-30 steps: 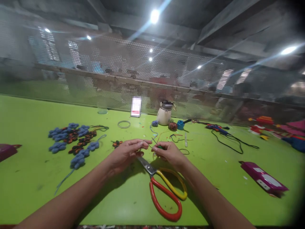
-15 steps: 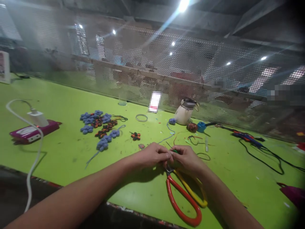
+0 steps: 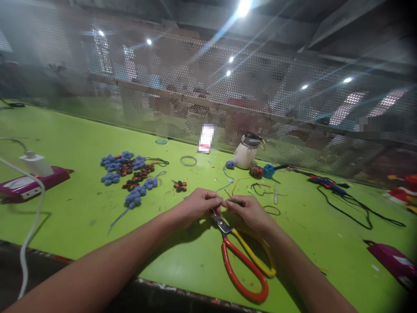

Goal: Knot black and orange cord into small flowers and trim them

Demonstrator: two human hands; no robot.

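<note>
My left hand point(image 3: 199, 208) is closed in a pinch above the scissors' blades; what its fingers hold is too small to make out. Facing it, my right hand point(image 3: 249, 213) grips a crochet hook point(image 3: 227, 194) with a green handle, its thin dark shaft pointing up and left. The fingertips of both hands nearly meet. Below them lie large scissors point(image 3: 222, 224) with one red and one yellow handle. Blue-grey yarn point(image 3: 225, 186) runs from a small ball point(image 3: 230, 164) toward my hands. An orange-and-black yarn flower point(image 3: 180, 186) lies just beyond my left hand.
Blue and orange-black yarn flowers point(image 3: 133, 198) lie at left, near a purple power strip point(image 3: 54, 176) with a white charger. Behind stand a phone point(image 3: 206, 139), a white jar point(image 3: 246, 152) and yarn balls point(image 3: 256, 172). Corded tools point(image 3: 329, 184) and another purple strip point(image 3: 391, 261) are at right.
The view has shifted slightly to the right. My hands have drawn a little apart at the fingertips, and more of the scissors' blades shows beneath them.
</note>
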